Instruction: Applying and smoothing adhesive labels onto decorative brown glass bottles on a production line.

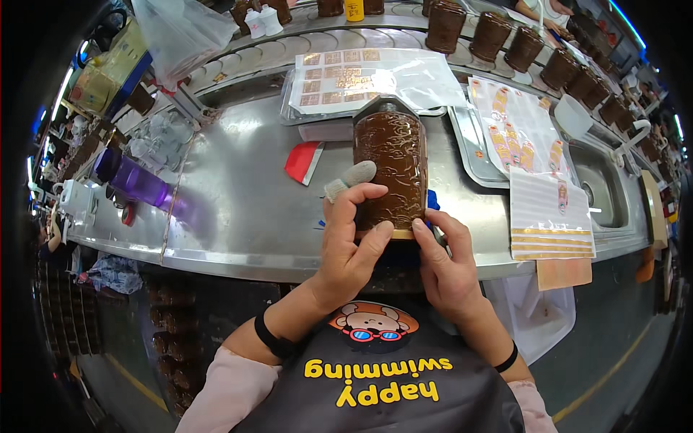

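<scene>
A glossy dark-brown jar (390, 166) with a raised, textured surface is in front of me at the table's near edge, its neck pointing away. A narrow gold band (404, 234) runs along its near end. My left hand (346, 242) is closed on the jar's left side, thumb at the lower edge and index finger bent against the wall. One of its fingers wears a grey cloth finger cover (354, 177). At the near right corner, my right hand (449, 267) grips the jar's edge between thumb and fingers. Something blue (433, 200) shows partly behind the jar.
Trays with gold-printed sheets (339, 76) and colourful label sheets (516, 130) lie beyond and to the right. A red-and-white packet (304, 162) is left of the jar. A purple bottle (137, 180) stands farther left; a sink (603, 191) is at right. Brown jars (487, 36) line the back.
</scene>
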Tool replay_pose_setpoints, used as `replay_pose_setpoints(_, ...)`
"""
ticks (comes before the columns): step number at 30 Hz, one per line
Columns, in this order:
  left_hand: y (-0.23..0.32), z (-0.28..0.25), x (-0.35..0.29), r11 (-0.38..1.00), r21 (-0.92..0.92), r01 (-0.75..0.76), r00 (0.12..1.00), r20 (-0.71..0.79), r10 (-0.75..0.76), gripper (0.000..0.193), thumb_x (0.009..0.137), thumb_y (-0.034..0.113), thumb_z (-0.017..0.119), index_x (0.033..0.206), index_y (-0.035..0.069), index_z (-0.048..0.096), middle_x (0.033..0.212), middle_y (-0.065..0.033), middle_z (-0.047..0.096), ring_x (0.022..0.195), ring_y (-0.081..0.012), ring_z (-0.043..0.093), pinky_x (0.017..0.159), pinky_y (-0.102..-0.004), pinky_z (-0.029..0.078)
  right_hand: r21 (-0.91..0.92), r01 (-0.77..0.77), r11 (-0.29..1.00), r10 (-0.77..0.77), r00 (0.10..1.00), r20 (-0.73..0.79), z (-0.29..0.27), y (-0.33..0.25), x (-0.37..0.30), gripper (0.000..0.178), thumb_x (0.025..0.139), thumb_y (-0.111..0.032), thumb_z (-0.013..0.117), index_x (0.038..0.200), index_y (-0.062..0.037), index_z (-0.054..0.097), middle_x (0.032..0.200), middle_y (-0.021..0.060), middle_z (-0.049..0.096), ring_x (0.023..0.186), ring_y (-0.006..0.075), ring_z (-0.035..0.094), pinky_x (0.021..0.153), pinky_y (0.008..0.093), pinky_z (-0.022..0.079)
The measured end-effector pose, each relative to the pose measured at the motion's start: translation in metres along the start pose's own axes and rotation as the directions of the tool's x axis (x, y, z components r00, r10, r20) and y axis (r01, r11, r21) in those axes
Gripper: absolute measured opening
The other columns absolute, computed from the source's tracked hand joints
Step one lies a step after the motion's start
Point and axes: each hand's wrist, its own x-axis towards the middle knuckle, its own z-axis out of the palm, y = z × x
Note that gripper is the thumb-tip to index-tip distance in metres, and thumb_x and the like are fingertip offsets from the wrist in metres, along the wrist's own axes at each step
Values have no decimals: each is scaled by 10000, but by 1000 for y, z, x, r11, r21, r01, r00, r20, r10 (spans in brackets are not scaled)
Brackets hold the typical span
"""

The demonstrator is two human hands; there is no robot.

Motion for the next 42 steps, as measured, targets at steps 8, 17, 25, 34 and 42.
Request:
replay_pose_setpoints(8,0,8,9,991,103,-86,992,-89,95,376,868,104,608,1224,53,498,1367,-168,382,1227,-275,360,1037,-346,307,132,-174,976,191,973,-129,-4,2,-2,402,826,67,589,1222,43,531,1137,210,568,994,307,587,902,357,472)
replay_pose_setpoints(17,-4,2,9,993,-48,-105,994,-31,104,410,851,80,592,1246,67,482,1396,-146,354,1246,-245,338,991,-308,343,785,-475,397,688,720,89,-11,1,2,183,930,-106,585,1081,-6,556,914,8,585,796,36,506,696,195,436)
replay_pose_setpoints(25,-5,4,5,972,-236,-4,1000,-29,-3,448,839,40,558,1276,61,464,1395,-138,353,1245,-230,340,980,-280,367,737,-507,447,649,751,124,-9,-9,17,178,920,-90,570,1074,-5,545,861,9,591,769,43,516,680,205,443)
replay_pose_setpoints(34,-5,3,6,973,-224,-57,998,-44,49,467,819,12,551,1277,53,465,1378,-136,366,1238,-232,344,909,-243,426,667,-536,518,636,762,119,-10,-16,25,165,920,-90,566,1059,-5,541,832,15,594,742,49,521,660,214,449)
replay_pose_setpoints(42,-1,-3,6,976,-217,-1,997,76,18,503,857,-53,455,1341,11,332,1417,-106,285,1287,-174,367,1069,-317,319,615,-559,556,634,764,122,-12,-23,30,156,920,-95,568,1045,-6,542,808,13,600,726,51,524,647,219,450)
